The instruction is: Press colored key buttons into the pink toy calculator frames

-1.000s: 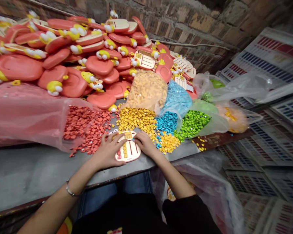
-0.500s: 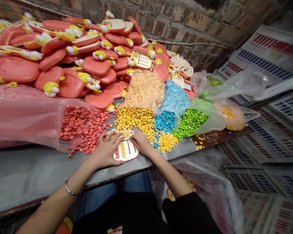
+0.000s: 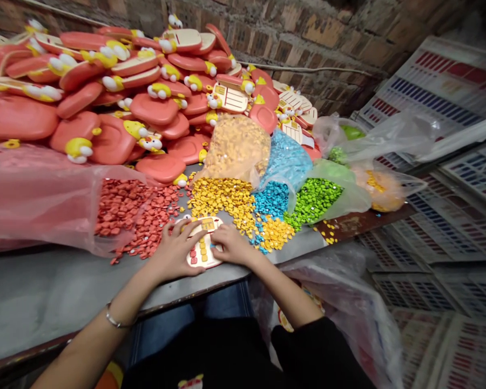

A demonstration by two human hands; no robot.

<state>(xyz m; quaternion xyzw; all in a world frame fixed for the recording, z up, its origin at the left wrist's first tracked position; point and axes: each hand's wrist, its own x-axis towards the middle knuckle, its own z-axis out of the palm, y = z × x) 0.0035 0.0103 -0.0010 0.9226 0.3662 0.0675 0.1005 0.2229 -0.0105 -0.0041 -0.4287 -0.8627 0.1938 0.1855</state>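
A small cream toy calculator with yellow and red keys lies on the grey table near its front edge. My left hand rests on its left side, fingers spread over the top, holding it down. My right hand lies over its right half, fingers curled and pinched on the keypad; what they pinch is too small to make out. Loose red keys spill just left, yellow keys right behind, and blue keys and green keys to the right.
A big heap of red calculator shells with yellow and white ears fills the back of the table. Plastic bags hold more keys. White stacked crates stand at the right. A brick wall runs behind. A plastic sack hangs below the table edge.
My right hand has slid left from the calculator's right edge onto its keypad, covering more of it. My left hand has stayed on the left side.
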